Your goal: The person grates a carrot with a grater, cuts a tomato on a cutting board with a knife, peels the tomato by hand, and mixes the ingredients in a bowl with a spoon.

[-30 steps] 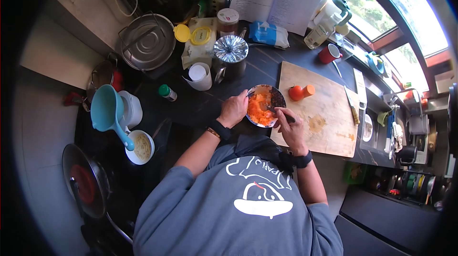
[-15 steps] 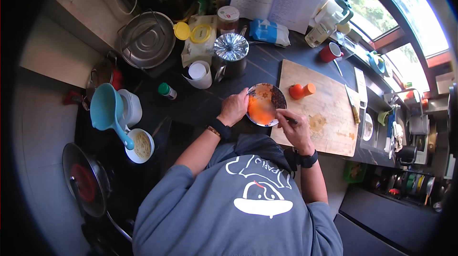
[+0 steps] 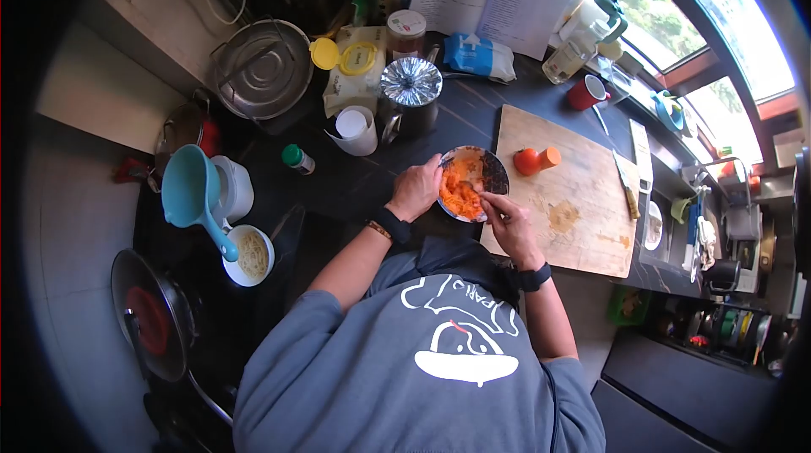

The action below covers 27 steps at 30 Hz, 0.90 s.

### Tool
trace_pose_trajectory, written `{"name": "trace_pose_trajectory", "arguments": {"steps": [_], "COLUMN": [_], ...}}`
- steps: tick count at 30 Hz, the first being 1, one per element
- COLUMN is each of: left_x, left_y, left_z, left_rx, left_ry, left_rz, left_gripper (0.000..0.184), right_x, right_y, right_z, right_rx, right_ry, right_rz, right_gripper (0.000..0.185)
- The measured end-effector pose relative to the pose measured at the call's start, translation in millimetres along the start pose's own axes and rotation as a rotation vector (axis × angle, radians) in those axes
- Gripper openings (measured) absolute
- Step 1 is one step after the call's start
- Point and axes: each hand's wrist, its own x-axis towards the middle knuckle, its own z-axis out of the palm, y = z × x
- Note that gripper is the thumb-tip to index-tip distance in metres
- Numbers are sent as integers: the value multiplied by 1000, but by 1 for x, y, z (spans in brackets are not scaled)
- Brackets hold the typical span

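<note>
A patterned bowl [image 3: 494, 173] stands at the counter's front edge, holding shredded orange food [image 3: 459, 192]. My left hand [image 3: 416, 189] is closed on the bowl's left rim. In my right hand [image 3: 512, 227], at the bowl's right side, is a utensil whose lower end is in the orange food; its handle is mostly hidden by my fingers. Just right of the bowl lies a wooden cutting board [image 3: 583, 191] with a tomato [image 3: 527, 162] and a cut carrot piece [image 3: 548, 157] on it, touching or nearly so.
A knife [image 3: 626, 187] lies on the board's right side. Behind the bowl stands a foil-topped metal pot [image 3: 411, 81]. To the left are a green-capped jar [image 3: 297, 159], a bowl of pale strands [image 3: 253, 256], a blue ladle [image 3: 187, 187] and a pan [image 3: 150, 318].
The utensil in my right hand has moved about inside the bowl, and the orange food has shifted. My right hand has moved slightly left and down since a second ago. My left hand keeps its hold.
</note>
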Motion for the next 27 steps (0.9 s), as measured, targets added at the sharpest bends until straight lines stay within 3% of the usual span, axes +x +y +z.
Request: {"name": "trace_pose_trajectory", "arguments": {"steps": [5,7,10,12,17,21,27], "left_x": [0,2,1,1,3,2,3], "left_y": [2,-4,-5,-6,1,-4,0], "left_z": [-1,3,7,6,0,6,0], "left_rx": [12,6,8,20,47,0,41], "left_ry": [-18,-3,-8,-17,-47,22,-34], "left_rz": [-27,-19,8,11,4,44,17], "left_gripper": [31,30,28,25,24,21,20], "right_x": [-12,-15,-4,-3,-18,-5,-5], "right_y": [-38,-40,-7,-24,-52,-13,-55], "right_z": [-19,-18,2,-20,-52,-13,-35], "right_rx": [-7,-87,-6,30,-166,-56,-3], "right_ry": [-100,-181,-5,-44,-310,-89,-153], "right_rz": [-10,-169,-84,35,-13,-63,91], "right_gripper": [15,15,15,13,14,14,16]}}
